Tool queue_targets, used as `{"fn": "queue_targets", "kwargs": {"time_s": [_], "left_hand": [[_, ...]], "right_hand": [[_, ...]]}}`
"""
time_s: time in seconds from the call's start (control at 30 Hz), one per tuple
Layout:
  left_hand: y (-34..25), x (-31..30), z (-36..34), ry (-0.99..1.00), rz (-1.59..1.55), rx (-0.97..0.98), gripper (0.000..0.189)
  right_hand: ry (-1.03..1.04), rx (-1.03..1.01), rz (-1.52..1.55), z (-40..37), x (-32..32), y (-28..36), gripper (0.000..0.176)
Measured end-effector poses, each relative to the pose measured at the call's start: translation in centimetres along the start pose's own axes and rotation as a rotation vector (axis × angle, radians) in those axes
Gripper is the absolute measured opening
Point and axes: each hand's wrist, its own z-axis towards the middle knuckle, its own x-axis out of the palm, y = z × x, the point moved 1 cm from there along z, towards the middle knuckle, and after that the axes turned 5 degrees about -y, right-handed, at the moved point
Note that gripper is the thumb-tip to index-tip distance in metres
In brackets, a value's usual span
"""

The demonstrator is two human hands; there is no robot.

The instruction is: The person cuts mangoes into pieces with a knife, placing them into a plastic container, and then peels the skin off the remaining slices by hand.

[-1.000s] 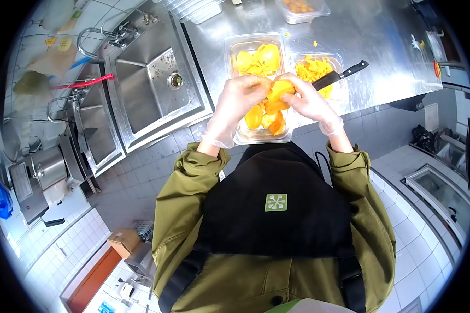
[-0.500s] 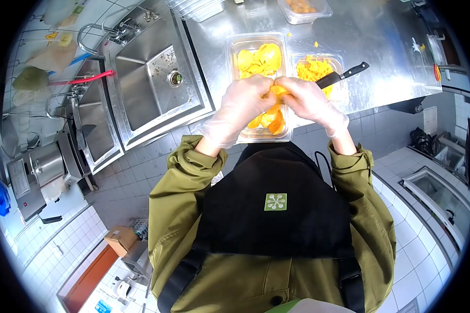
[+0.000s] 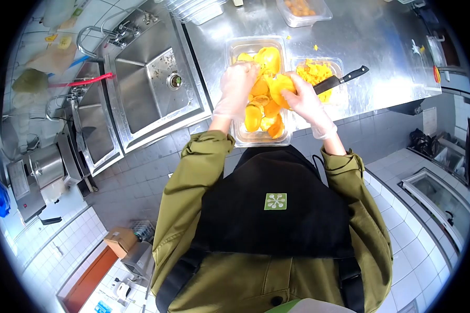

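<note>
Both hands wear clear plastic gloves. My left hand [image 3: 238, 86] is at the left rim of a long clear container [image 3: 261, 142], its fingers curled over the orange pieces inside; what they hold, if anything, is hidden. My right hand [image 3: 305, 101] grips an orange fruit piece [image 3: 281, 88] above the container's right side. Several orange fruit halves or peels [image 3: 254, 116] lie in the container. To the right, a smaller clear container holds chopped orange bits [image 3: 314, 70], and a black-handled knife [image 3: 342, 79] rests across it.
Two steel sinks [image 3: 154, 94] with faucets are at the left. At the top of the steel counter [image 3: 391, 36] stand stacked clear containers [image 3: 196, 9] and a tub of orange pieces [image 3: 304, 11]. A pink-red handle [image 3: 91, 80] crosses the small sink.
My hands have moved apart, the left one up and leftward, the right one slightly right. The orange piece that was between both hands is now in my right hand, at the container's right side.
</note>
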Motion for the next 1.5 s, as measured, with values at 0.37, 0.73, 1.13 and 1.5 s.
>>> {"fn": "queue_targets", "kwargs": {"time_s": [0.37, 0.73, 1.13, 1.5], "left_hand": [[0.9, 2.4, -1.3, 0.265, -0.813, -0.356, 0.024], [0.7, 2.0, -0.6, 0.306, -0.454, -0.238, 0.014], [0.6, 3.1, -2.2, 0.174, -1.315, -0.644, 0.017], [0.5, 6.5, -3.5, -0.017, -1.845, -0.767, 0.028]], "right_hand": [[-0.155, 0.179, 0.463, 1.8, 2.1, -2.0, 0.040], [-0.067, 0.092, 0.294, 2.4, 2.2, -2.3, 0.038], [-0.110, 0.246, 0.851, 1.3, 1.2, -0.4, 0.037], [-0.304, 0.214, 1.522, 1.0, 3.2, -0.2, 0.031]]}}
